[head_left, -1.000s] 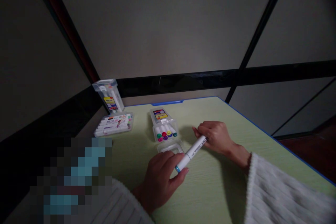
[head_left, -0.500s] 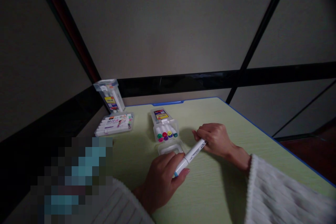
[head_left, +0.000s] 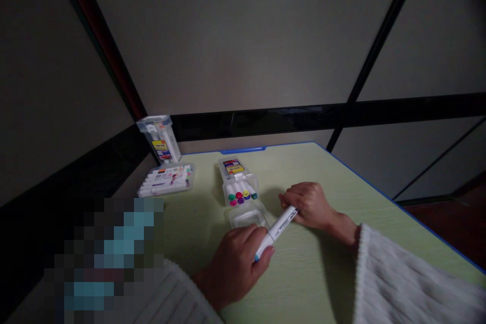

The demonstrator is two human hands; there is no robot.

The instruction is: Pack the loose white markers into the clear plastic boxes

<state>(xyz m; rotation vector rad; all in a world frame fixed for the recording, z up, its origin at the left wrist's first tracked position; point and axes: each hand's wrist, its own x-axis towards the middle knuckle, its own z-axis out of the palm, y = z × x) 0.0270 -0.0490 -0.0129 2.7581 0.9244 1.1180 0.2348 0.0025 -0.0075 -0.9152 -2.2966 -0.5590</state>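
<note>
Both my hands hold one white marker [head_left: 280, 225] with a blue cap, slanted over the pale green table [head_left: 304, 273]. My left hand [head_left: 235, 266] is closed round the blue-capped lower end. My right hand [head_left: 309, 203] pinches the upper end with curled fingers. Just beyond the marker lies an open clear marker case [head_left: 239, 187] showing several coloured marker ends, with its clear lid [head_left: 246, 216] lying flat in front of it, close to my left hand.
A flat clear box of markers [head_left: 167, 180] lies at the table's far left. A smaller clear marker box [head_left: 159, 139] stands tilted behind it against the wall. The table's blue edge [head_left: 379, 192] runs along the right. A blurred patch covers the lower left.
My left hand has slid further over the capped end, covering more of the blue cap. The right hand has shifted slightly nearer and lower with the marker.
</note>
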